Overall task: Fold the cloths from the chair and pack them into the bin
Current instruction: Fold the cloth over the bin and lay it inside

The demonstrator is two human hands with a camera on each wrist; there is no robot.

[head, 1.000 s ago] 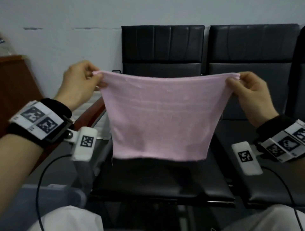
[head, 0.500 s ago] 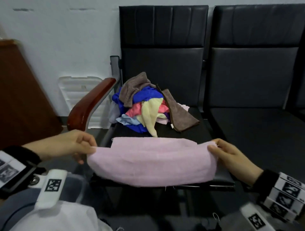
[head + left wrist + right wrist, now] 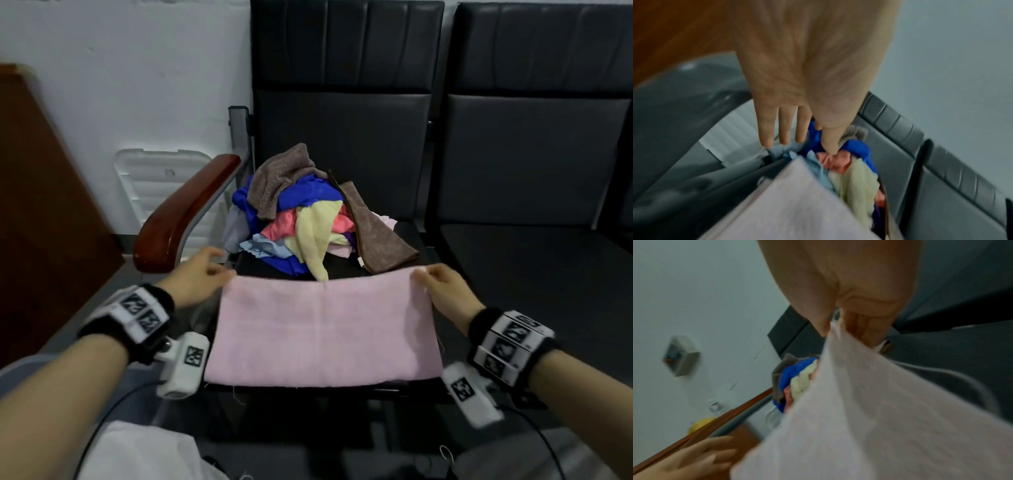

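Note:
A pink cloth (image 3: 322, 329) lies spread flat on the front of the black chair seat (image 3: 407, 240). My right hand (image 3: 435, 281) pinches its far right corner between thumb and fingers (image 3: 863, 327). My left hand (image 3: 205, 270) hovers at the far left corner with its fingers (image 3: 785, 126) straight and holding nothing; the cloth's corner (image 3: 795, 164) lies just below them. Behind the pink cloth, a loose pile of cloths (image 3: 301, 219) in brown, blue, yellow, coral and light blue sits at the back of the same seat.
A red-brown wooden armrest (image 3: 185, 212) borders the seat on the left. A second black chair (image 3: 531, 267) stands to the right. A white plastic lid (image 3: 161, 185) leans on the wall, and a dark wooden cabinet (image 3: 41, 222) is at far left.
The pink cloth went from hanging stretched in the air down onto the seat front, doubled over. My left hand has let go of its corner; the right still pinches.

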